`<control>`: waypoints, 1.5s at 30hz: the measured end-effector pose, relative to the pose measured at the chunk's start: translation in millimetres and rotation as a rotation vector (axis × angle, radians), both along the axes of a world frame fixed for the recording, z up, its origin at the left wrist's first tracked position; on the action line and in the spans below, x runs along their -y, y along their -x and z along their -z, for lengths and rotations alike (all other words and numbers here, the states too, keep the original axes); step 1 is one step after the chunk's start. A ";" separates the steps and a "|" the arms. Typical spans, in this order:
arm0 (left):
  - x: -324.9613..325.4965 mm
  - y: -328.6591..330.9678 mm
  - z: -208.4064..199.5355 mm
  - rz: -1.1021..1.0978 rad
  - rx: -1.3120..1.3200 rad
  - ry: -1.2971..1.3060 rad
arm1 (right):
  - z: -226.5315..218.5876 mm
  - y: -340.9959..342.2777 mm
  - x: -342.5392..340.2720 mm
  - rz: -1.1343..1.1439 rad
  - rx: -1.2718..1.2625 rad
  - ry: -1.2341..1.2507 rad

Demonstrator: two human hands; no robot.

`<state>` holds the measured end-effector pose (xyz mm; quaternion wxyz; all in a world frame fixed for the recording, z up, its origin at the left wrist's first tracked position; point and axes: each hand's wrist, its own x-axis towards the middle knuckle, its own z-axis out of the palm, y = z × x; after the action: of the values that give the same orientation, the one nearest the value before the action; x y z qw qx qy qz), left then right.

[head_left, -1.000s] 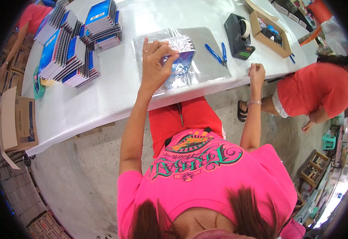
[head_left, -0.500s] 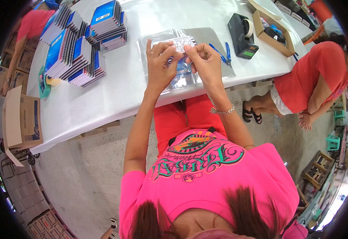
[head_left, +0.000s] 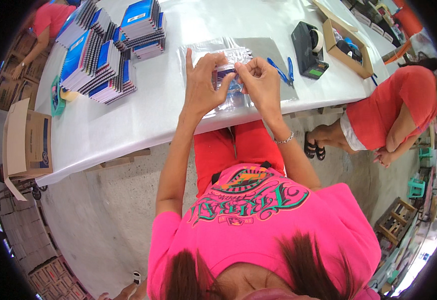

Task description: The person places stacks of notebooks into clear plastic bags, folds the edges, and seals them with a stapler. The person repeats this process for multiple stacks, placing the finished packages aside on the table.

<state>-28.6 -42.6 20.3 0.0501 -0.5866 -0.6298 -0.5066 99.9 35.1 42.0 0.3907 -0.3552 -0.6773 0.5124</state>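
Note:
A clear plastic bag (head_left: 232,106) with a blue-printed item inside lies near the front table edge. A black spiral binding shows at its far right corner. My left hand (head_left: 202,82) is curled on the bag's left side, its thumb pressed to the plastic and its little finger raised. Close beside it, my right hand (head_left: 261,82) pinches the plastic between thumb and forefinger. The fingers hide the middle of the bag. Just right of that hand lie blue-handled pliers (head_left: 282,72), on a grey sheet (head_left: 258,47) beneath the bag.
Stacked blue spiral notebooks (head_left: 98,62) stand at left, near a green basket (head_left: 57,97). A black tape dispenser (head_left: 306,52) and an open cardboard box (head_left: 346,47) sit at right. A large carton (head_left: 28,140) stands off the left edge. Co-workers in red (head_left: 403,100) and pink (head_left: 48,17) are nearby.
My left thumb and forefinger have spread a little apart over the bag. My right hand keeps its pinch. The whole view has shifted slightly.

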 end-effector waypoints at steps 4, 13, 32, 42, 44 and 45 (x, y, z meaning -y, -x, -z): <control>7.4 -3.9 -15.2 -0.128 -0.402 0.125 | 8.2 2.2 3.2 0.054 -0.025 -0.040; 9.0 -2.8 -20.0 -0.072 -0.246 0.267 | 44.6 -3.9 -2.3 0.195 0.104 -0.304; 24.7 6.7 -70.9 0.083 -0.355 0.299 | 110.8 -101.7 -121.8 0.287 0.800 -0.589; 207.5 26.0 -102.9 -0.547 -0.413 0.410 | 122.2 -122.9 -146.2 0.208 0.611 -0.703; 237.6 39.8 -93.0 -0.695 -0.397 0.504 | 110.4 -120.8 -144.6 0.212 0.640 -0.681; 251.5 50.7 -82.9 -0.761 -0.394 0.538 | 100.2 -117.6 -144.0 0.217 0.656 -0.670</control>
<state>-79.3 -294.1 103.2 0.1962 -0.3921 -0.8858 -0.1522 217.5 179.1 -58.2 0.3007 -0.4211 -0.8517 0.0832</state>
